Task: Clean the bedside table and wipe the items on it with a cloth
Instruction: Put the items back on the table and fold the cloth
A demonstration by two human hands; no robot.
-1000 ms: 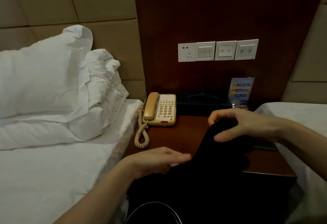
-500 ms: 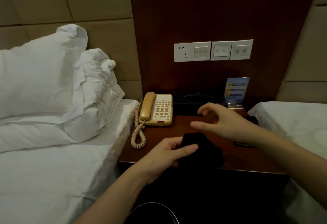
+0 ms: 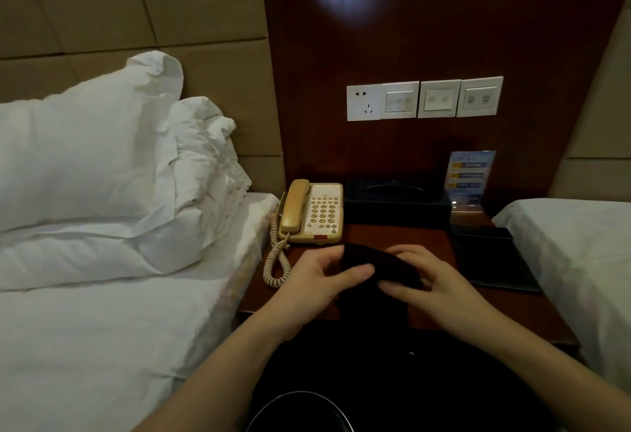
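Both hands meet over the front middle of a dark wooden bedside table, the left hand and the right hand each pinching one end of a dark cloth bunched between them, thumbs and fingers closed on the fabric. The cloth sits just above or on the tabletop; contact cannot be made out in the dim light, and part of it seems to trail off the near edge. Its long axis runs left to right, from one hand to the other. Directly beyond the left hand, toward the wall, stands a cream telephone, its handset lying front to back and its coiled cord looping down just beside the left wrist. That hand is the nearer one to it. Farther back sits a dark tissue box, with a small standing card to its right. A flat black folder lies near the right hand, on that side of the table. White beds flank the table, and nothing on it looks wiped yet, so the job appears to be at its start.
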